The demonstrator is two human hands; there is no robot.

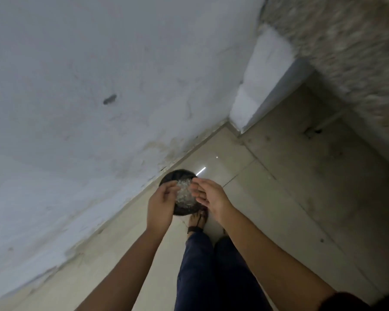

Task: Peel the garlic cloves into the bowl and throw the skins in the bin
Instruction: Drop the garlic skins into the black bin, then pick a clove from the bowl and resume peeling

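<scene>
A round dark bin (pixel 177 175) stands on the tiled floor against the wall, straight below my hands. Pale, papery garlic skins (pixel 184 194) show between my palms, over the bin's mouth. My left hand (pixel 161 204) is on the left of the skins, palm turned inward, fingers loosely bent. My right hand (pixel 208 195) faces it from the right with relaxed fingers. Whether the skins touch my hands or lie in the bin, I cannot tell. The bowl and cloves are out of view.
A white stained wall (pixel 88 97) runs along the left. A granite counter edge (pixel 346 52) overhangs at the top right, with a white pillar (pixel 256 90) under it. My sandalled foot (pixel 197 221) stands just behind the bin on glossy tiles.
</scene>
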